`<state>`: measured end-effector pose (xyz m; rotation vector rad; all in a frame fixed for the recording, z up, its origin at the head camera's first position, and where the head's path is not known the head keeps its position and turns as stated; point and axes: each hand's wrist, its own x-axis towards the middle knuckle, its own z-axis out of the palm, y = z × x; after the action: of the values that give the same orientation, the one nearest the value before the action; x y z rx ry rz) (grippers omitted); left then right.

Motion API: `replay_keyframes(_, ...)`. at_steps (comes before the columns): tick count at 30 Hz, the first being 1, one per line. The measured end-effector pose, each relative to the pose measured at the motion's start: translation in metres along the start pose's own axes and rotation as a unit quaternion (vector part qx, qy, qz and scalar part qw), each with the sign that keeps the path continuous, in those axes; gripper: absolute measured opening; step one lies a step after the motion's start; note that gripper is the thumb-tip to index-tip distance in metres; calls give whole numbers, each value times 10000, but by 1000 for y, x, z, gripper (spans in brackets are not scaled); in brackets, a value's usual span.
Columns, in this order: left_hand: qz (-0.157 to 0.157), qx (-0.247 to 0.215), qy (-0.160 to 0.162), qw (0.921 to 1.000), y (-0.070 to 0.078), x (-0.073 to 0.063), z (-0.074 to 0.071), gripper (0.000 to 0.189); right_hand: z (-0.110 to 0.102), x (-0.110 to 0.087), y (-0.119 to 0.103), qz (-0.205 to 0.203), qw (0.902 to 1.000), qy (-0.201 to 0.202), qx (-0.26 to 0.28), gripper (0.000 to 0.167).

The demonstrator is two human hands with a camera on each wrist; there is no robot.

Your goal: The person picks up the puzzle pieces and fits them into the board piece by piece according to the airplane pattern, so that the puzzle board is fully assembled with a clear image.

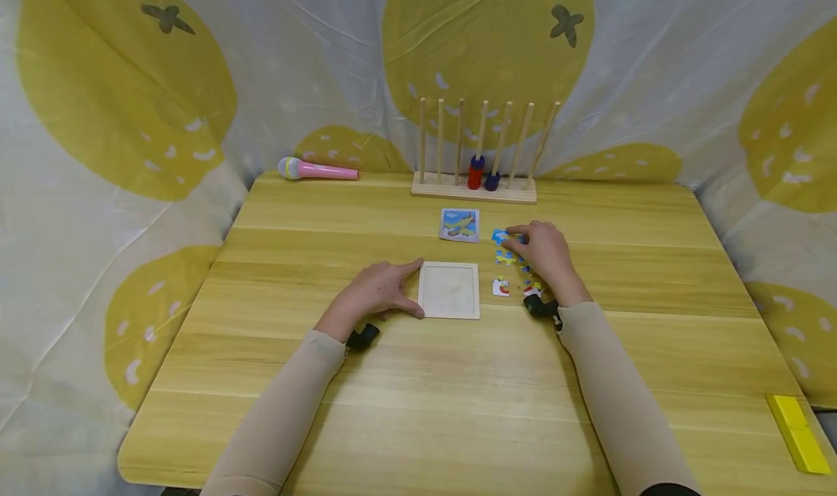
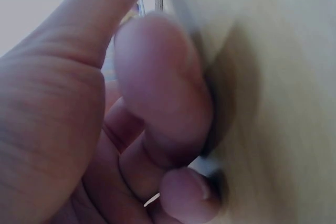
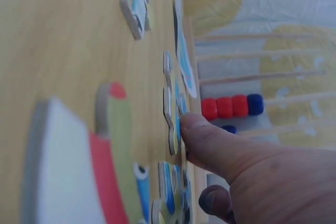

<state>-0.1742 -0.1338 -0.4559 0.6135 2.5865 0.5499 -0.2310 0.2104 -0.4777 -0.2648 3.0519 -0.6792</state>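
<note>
In the head view, my left hand [image 1: 379, 290] lies beside a square wooden puzzle tray [image 1: 449, 290], thumb and index finger spread along its left edge. Its other fingers curl under near the tabletop in the left wrist view. My right hand [image 1: 546, 253] pinches a blue puzzle piece [image 1: 500, 236] at the top of a loose group; the right wrist view shows the thumb against its edge. Below it lie a yellow-and-blue piece [image 1: 504, 258], a white-and-red piece [image 1: 500, 287] and several others, partly hidden by the hand. A picture card [image 1: 460, 225] with a yellow airplane lies behind the tray.
A wooden peg rack [image 1: 474, 188] with red and blue beads stands at the table's back edge. Left of it lies a pink toy microphone [image 1: 320, 170]. Yellow blocks [image 1: 799, 434] sit at the right edge. A lemon-print cloth [image 1: 327, 67] hangs behind the table.
</note>
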Motion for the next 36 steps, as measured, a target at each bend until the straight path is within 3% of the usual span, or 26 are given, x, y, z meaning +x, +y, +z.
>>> replay_keyframes(11, 14, -73, 15, 10000, 0, 0, 2, 113, 2, 2, -3, -281, 9987, 322, -264, 35)
replay_keyframes(18, -27, 63, 31, 10000, 1, 0, 0, 114, -1, 0, -8, -316, 9983, 385, 307, 34)
replay_keyframes(23, -63, 167, 92, 9998, 3, 1, 1, 113, 1, -10, -31, -593, 9963, 313, 541, 31)
replay_keyframes(29, 12, 654, 298, 9974, 4, 3, 3, 112, 14, -25, -73, -1062, 9911, -103, 790, 30)
replay_keyframes(36, 49, 835, 364, 9958, 6, 5, 6, 112, 36, -31, -99, -1428, 9877, -292, 563, 29)
